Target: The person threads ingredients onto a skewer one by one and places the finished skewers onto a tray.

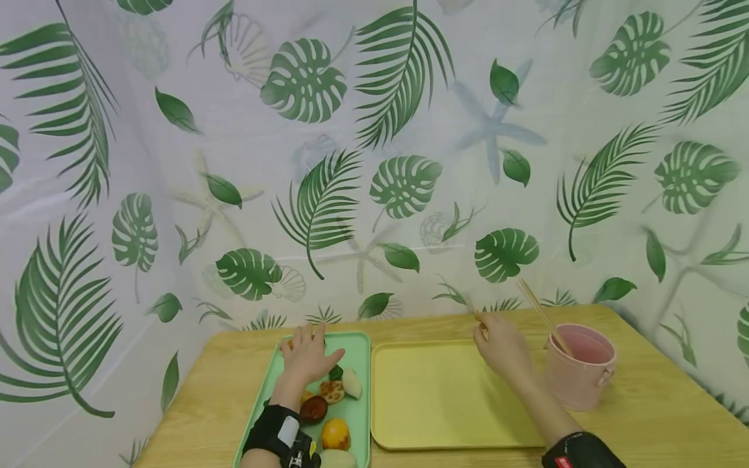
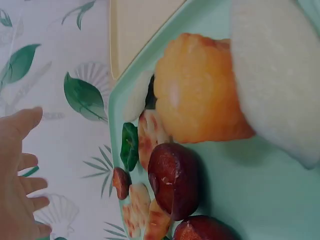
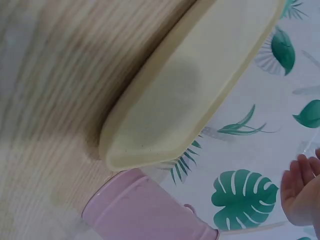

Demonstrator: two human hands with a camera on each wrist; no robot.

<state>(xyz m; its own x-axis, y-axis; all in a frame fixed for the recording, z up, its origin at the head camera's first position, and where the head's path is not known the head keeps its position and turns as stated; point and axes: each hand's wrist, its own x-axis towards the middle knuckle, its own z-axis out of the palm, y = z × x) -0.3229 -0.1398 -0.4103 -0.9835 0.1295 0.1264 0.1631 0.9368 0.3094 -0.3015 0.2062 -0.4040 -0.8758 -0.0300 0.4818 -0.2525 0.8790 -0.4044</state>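
Note:
My left hand (image 1: 305,361) is over the far part of a green tray (image 1: 361,448), fingers spread, holding nothing. On that tray lie pieces of food: a dark brown mushroom (image 2: 172,180), an orange-yellow ridged piece (image 2: 200,90), browned lotus root slices (image 1: 331,391), a dark green piece (image 2: 129,145) and white oblong pieces (image 1: 351,383). The hand covers part of the far food in the head view. My right hand (image 1: 501,341) is above the far right of a yellow tray (image 1: 433,396), fingers loosely bent, with nothing seen in it.
Right of the yellow tray stands a pink bucket (image 1: 576,383) with thin wooden sticks (image 1: 544,315) leaning out of it. Both trays lie side by side on a wooden table (image 1: 655,403). A leaf-patterned cloth (image 1: 409,260) hangs behind the table.

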